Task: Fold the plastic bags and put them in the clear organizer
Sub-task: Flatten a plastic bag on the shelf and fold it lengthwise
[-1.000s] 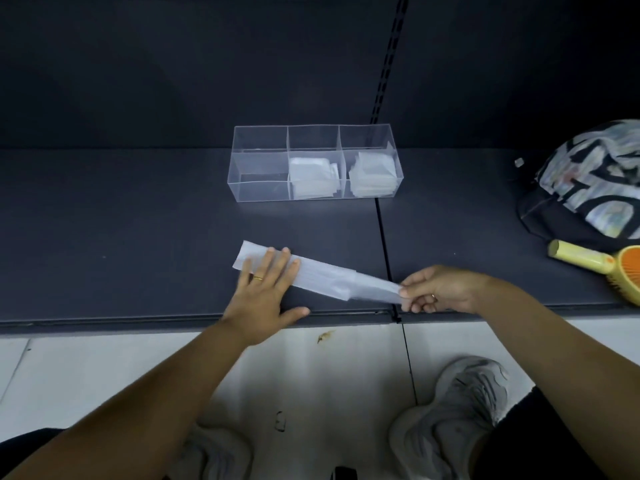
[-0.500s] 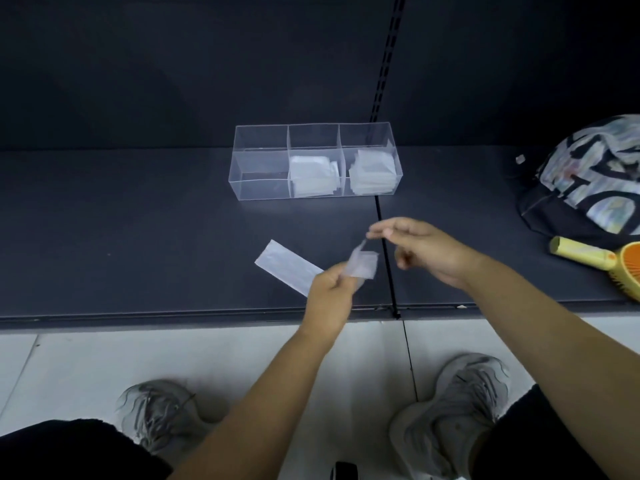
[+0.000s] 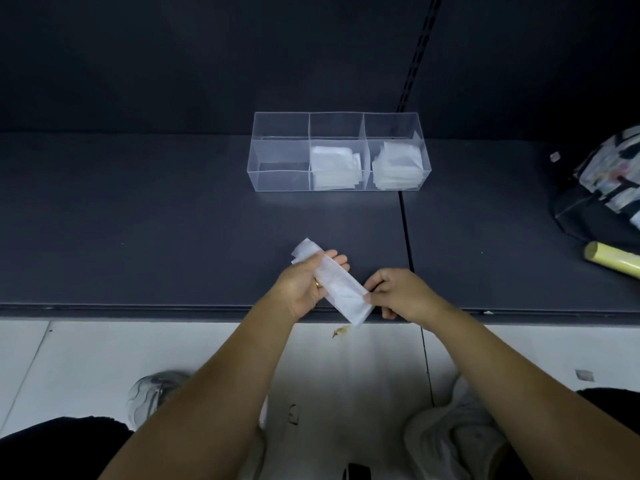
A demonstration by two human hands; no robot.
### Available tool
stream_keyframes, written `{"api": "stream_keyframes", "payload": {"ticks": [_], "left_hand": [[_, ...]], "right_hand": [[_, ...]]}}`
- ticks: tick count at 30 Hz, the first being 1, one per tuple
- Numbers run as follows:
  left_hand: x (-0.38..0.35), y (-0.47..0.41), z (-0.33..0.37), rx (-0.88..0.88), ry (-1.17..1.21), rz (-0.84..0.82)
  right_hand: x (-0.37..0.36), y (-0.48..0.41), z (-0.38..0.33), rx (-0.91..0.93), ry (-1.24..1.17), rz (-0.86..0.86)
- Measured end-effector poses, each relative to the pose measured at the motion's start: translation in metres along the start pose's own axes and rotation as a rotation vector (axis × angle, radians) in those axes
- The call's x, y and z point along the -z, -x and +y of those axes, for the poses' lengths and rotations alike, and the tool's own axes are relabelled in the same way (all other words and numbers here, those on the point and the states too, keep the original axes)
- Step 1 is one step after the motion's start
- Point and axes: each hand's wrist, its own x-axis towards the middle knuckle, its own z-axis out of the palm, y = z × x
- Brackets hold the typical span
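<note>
Left hand (image 3: 304, 289), right hand (image 3: 405, 295) pinch folded plastic bag (image 3: 341, 289).

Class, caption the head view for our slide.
Left hand and right hand hold a folded white plastic bag near a clear organizer.

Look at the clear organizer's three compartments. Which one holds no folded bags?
The left compartment of the clear organizer: only its bare floor shows, while the middle compartment and right compartment each hold folded bags.

Plastic bag (image 3: 341, 289): I read no print on it.
Clear organizer (image 3: 278, 150): I see no label.
Patterned pack (image 3: 609, 174): its markings are too blurred for me to read.
</note>
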Motion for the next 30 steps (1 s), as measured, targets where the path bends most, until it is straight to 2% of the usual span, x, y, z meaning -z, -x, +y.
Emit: {"api": "stream_keyframes", "payload": {"ticks": [4, 7, 8, 10, 11, 12, 15, 16, 18, 23, 27, 28, 30], "left_hand": [[0.003, -0.008, 0.022, -0.061, -0.050, 0.129], [0.001, -0.008, 0.036, -0.265, -0.184, 0.289], [0.002, -0.006, 0.036, -0.394, -0.334, 0.361], [-0.001, 0.009, 0.028, -0.725, -0.823, 0.453], [-0.002, 0.018, 0.016, -0.885, -1.039, 0.409], [-0.003, 0.026, 0.001, -0.971, -1.197, 0.296], [0.008, 0.042, -0.047, -0.874, -1.504, -0.077], [0.015, 0.042, -0.059, -0.839, -1.584, -0.133], [0.024, 0.040, -0.070, -0.838, -1.681, -0.134], [0.011, 0.040, -0.061, -0.936, -1.481, 0.006], [0.006, 0.041, -0.045, -0.742, -1.275, 0.068], [0.005, 0.040, -0.039, -0.679, -1.164, 0.072], [0.003, 0.034, -0.025, -0.560, -0.974, 0.085]], "right_hand": [[-0.001, 0.001, 0.001, -0.004, -0.010, 0.006], [0.000, 0.004, 0.002, -0.003, -0.044, -0.004], [0.001, 0.005, 0.002, -0.002, -0.055, -0.008], [0.002, 0.006, 0.002, -0.001, -0.068, -0.019], [0.002, 0.007, 0.001, -0.001, -0.075, -0.025], [0.002, 0.007, 0.000, -0.004, -0.084, -0.028], [0.003, 0.009, -0.003, -0.034, -0.150, -0.032], [0.004, 0.011, -0.003, -0.050, -0.169, -0.043], [0.005, 0.015, -0.004, -0.096, -0.226, -0.082], [0.013, 0.023, -0.010, -0.122, -0.490, -0.123], [0.017, 0.012, -0.018, 0.068, -0.347, 0.124], [0.017, 0.009, -0.019, 0.115, -0.302, 0.138], [0.010, 0.003, -0.021, 0.157, -0.244, 0.055]]}}
